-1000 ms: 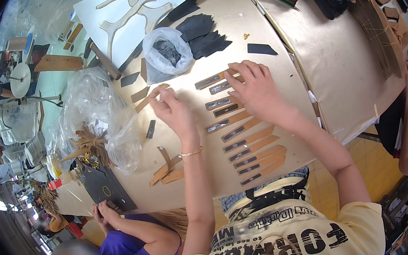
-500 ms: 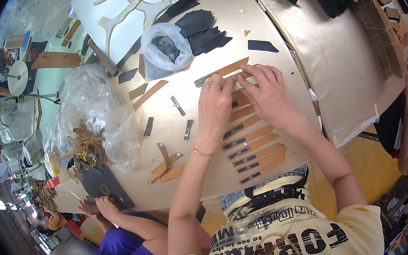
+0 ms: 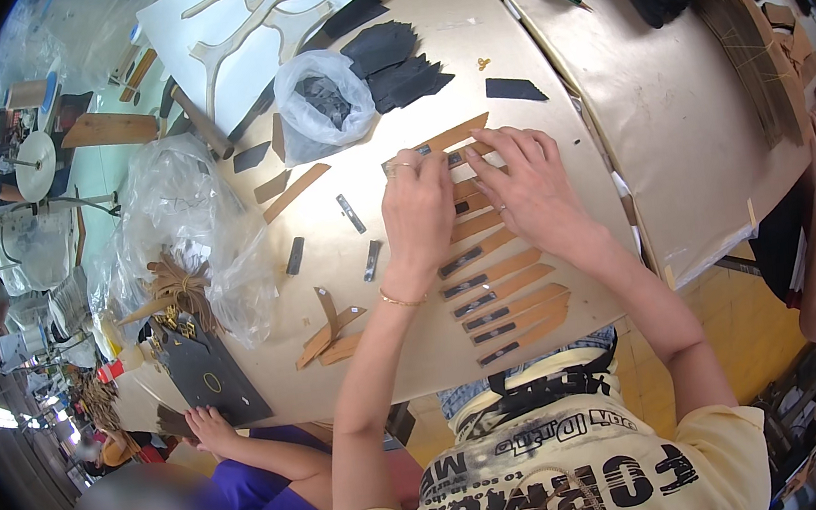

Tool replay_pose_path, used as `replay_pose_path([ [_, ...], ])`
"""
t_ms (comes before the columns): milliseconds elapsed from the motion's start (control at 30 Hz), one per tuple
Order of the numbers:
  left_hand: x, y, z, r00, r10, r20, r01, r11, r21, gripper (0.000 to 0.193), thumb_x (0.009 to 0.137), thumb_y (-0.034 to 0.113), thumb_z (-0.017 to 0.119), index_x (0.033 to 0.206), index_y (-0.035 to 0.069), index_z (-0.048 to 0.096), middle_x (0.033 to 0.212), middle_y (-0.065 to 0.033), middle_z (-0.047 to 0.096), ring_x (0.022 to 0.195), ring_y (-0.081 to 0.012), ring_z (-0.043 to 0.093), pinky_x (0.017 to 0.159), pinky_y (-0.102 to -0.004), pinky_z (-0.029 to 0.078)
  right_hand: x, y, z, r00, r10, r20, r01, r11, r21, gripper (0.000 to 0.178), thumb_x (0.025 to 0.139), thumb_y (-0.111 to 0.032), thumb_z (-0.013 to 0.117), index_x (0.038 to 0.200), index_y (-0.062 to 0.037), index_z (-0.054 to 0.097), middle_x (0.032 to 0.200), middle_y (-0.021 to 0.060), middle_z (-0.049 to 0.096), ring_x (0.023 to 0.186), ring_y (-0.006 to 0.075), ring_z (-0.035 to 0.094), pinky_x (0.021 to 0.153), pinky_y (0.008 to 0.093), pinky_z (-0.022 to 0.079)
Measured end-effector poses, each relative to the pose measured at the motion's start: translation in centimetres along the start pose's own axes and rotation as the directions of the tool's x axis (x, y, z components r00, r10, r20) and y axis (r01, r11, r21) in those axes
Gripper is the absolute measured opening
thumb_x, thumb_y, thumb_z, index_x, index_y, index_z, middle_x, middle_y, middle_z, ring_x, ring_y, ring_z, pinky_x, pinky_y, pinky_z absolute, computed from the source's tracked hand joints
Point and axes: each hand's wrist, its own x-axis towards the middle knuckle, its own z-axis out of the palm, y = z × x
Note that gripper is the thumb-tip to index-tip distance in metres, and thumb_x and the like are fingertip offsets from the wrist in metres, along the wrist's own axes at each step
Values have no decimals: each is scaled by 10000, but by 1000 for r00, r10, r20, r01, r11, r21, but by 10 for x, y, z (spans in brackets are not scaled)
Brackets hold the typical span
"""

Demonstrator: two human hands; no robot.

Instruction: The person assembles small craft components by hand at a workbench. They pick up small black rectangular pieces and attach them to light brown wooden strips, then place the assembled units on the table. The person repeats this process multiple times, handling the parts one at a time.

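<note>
A tan leather strap (image 3: 479,148) with a dark piece at its left end lies between my hands. My left hand (image 3: 420,208) is closed on its left end, fingertips pressed together. The fingers of my right hand (image 3: 532,190) pinch the strap from the right. Just beyond them, another tan strap (image 3: 460,132) with a dark end lies at a slant. Below my hands runs a column of several similar pointed straps (image 3: 517,280), each with a dark strip at its left end; my palms partly cover the upper ones. Loose dark strips (image 3: 351,213) lie left of my left hand.
A clear plastic bag (image 3: 320,142) of black scraps and several black leather pieces (image 3: 383,48) lie beyond my hands. Crumpled plastic (image 3: 187,210) and a hammer (image 3: 202,122) are at left. Bundled leather strips (image 3: 748,55) lie far right. Co-workers sit at both sides.
My fingertips have parted slightly, so the strap's dark piece shows between them. The co-worker at left has leaned further into view, and only one of their hands shows clearly.
</note>
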Motion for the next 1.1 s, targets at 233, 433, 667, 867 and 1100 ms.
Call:
replay_pose_path([
  [233, -9, -7, -11, 958, -232, -168, 229, 973, -37, 91, 924, 41, 634, 990, 1, 681, 901, -167, 563, 776, -341, 593, 697, -419, 480, 1, -2, -1, 997, -29, 65, 37, 989, -141, 358, 936, -186, 640, 1269, -53, 636, 1344, 104, 549, 1285, 240, 476, 1158, 493, 271],
  [433, -30, -21, -26, 852, -477, -214, 454, 878, -149, 120, 938, 46, 604, 1006, -24, 674, 857, -111, 527, 729, -226, 498, 658, -363, 420, 4, -3, -3, 995, -37, 97, 55, 981, -189, 348, 943, -215, 633, 1251, -55, 654, 1347, 102, 544, 1298, 245, 465, 1181, 500, 242],
  [667, -39, -55, -47, 627, -776, 60, 70, -20, -997, 235, 950, 170, 309, 719, 138, 332, 781, -45, 420, 676, -140, 397, 601, -281, 328, 3, -1, -4, 995, -35, 93, 49, 986, -160, 361, 957, -248, 627, 1255, -46, 653, 1359, 121, 523, 1320, 271, 439, 1179, 511, 240],
  [867, -41, -64, -48, 789, -453, 415, -65, -733, -677, 319, 983, 190, 475, 688, 171, 355, 670, 23, 377, 537, -88, 311, 467, -256, 260, 4, -3, -6, 994, -29, 109, 45, 988, -146, 362, 963, -258, 622, 1251, -41, 653, 1353, 126, 521, 1311, 275, 446, 1174, 504, 247],
  [1100, -32, -37, -43, 800, -579, 158, 417, 346, -841, 180, 969, 138, 662, 855, 91, 531, 551, 22, 449, 434, -90, 370, 416, -274, 269, 7, -4, -7, 995, -12, 101, 26, 990, -141, 335, 953, -240, 642, 1230, -53, 663, 1341, 117, 529, 1293, 262, 466, 1170, 492, 251],
])
